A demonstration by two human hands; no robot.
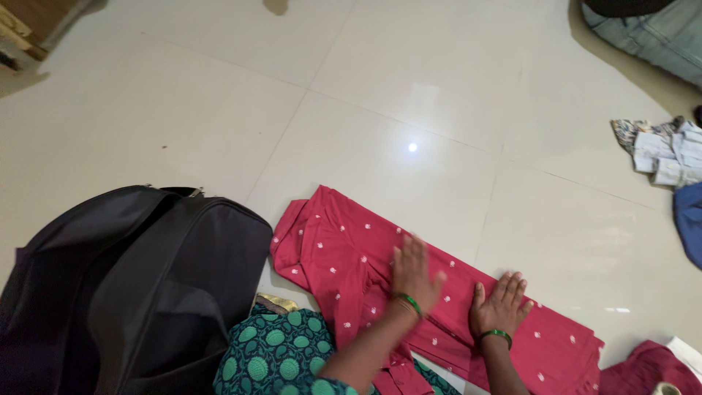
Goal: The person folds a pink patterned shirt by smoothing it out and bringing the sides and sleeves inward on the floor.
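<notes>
A red garment with small white dots (pixel 329 249) lies flat on the tiled floor, folded into a long strip running from upper left to lower right. My left hand (pixel 414 272) rests flat on its middle, fingers spread, slightly blurred. My right hand (pixel 500 304) presses flat on the cloth just to the right, fingers apart. Each wrist wears a green bangle. Neither hand grips anything.
A large black bag (pixel 124 285) stands at the lower left, touching the garment's edge. Green patterned cloth (pixel 281 355) covers my knee. Folded pale clothes (pixel 665 152) and blue fabric (pixel 691 219) lie at the right. Dark red cloth (pixel 647 369) sits at the bottom right. Denim (pixel 658 33) lies top right.
</notes>
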